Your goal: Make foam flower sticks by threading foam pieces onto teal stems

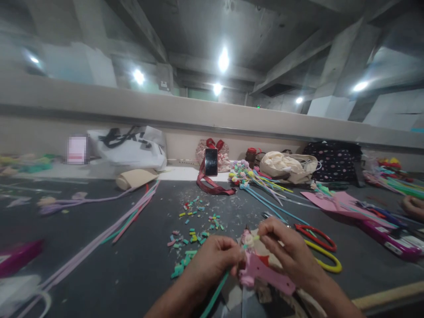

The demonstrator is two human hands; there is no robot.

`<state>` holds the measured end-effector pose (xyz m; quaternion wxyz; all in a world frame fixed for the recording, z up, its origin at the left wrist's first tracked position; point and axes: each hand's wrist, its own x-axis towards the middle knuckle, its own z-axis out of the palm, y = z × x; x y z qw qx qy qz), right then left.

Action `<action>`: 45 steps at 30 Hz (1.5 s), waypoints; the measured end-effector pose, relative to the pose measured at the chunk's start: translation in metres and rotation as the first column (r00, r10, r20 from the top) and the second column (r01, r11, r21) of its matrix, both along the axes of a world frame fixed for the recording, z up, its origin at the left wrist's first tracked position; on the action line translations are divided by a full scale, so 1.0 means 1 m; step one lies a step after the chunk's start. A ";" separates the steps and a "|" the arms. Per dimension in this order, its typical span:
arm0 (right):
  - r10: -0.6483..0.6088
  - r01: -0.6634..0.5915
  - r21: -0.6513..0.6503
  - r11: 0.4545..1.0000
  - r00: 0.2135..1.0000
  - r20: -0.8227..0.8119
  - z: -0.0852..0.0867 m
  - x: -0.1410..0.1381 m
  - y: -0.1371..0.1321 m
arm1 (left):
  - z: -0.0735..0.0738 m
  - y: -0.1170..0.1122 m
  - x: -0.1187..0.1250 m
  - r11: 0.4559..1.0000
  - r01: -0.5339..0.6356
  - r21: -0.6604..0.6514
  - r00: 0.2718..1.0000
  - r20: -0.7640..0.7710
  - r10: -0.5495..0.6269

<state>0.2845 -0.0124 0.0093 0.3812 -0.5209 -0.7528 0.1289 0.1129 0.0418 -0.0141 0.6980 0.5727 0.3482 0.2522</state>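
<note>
My left hand (223, 255) is closed on a teal strip (215, 295), which trails down to the bottom edge. Its fingertips meet a small pale flower-like piece (248, 240) between my hands. With thumb and forefinger, my right hand (281, 240) pinches a tiny yellow-green piece (256, 237) at the right side of that flower. Just beneath lies a pink plastic tool (265, 274), perhaps a glue gun, partly hidden by my fingers. Red (316, 237) and yellow handle loops (326, 258), like those of scissors, rest beyond my right wrist.
Teal, yellow and pink cut bits (195, 236) are scattered left of centre. Long lilac strips (109, 225) cross the left side. Further back are a phone (211, 162), bundled flower stems (241, 172) and bags (132, 148). At far right, another person's hand (414, 206) shows near a magenta box (391, 240).
</note>
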 end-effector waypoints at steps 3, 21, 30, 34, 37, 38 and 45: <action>0.052 -0.052 -0.022 0.998 0.999 -0.001 0.005 0.009 0.003 | 0.000 -0.001 0.002 0.991 0.016 0.130 0.995 -0.097 -0.004; 0.124 -0.119 -0.040 0.992 0.974 0.189 -0.001 0.002 0.003 | -0.001 -0.001 0.005 0.972 0.071 0.226 0.955 -0.296 -0.001; 0.115 -0.118 -0.006 0.993 0.956 0.270 -0.005 0.002 0.005 | -0.004 -0.001 0.004 0.962 0.066 0.264 0.952 -0.307 0.019; 0.092 -0.102 0.019 0.995 0.947 0.309 -0.006 0.001 0.003 | -0.003 -0.002 0.004 0.956 0.066 0.287 0.950 -0.312 0.028; 0.061 -0.084 0.048 0.995 0.934 0.353 -0.007 0.000 0.003 | -0.001 -0.002 0.004 0.950 0.069 0.303 0.950 -0.311 0.030; 0.049 -0.077 0.062 0.995 0.928 0.369 -0.007 -0.001 0.003 | -0.001 -0.002 0.004 0.948 0.068 0.310 0.952 -0.305 0.032; -0.018 -0.048 0.123 0.991 0.874 0.485 -0.011 -0.004 0.003 | -0.004 -0.003 0.004 0.935 0.061 0.350 0.957 -0.286 0.045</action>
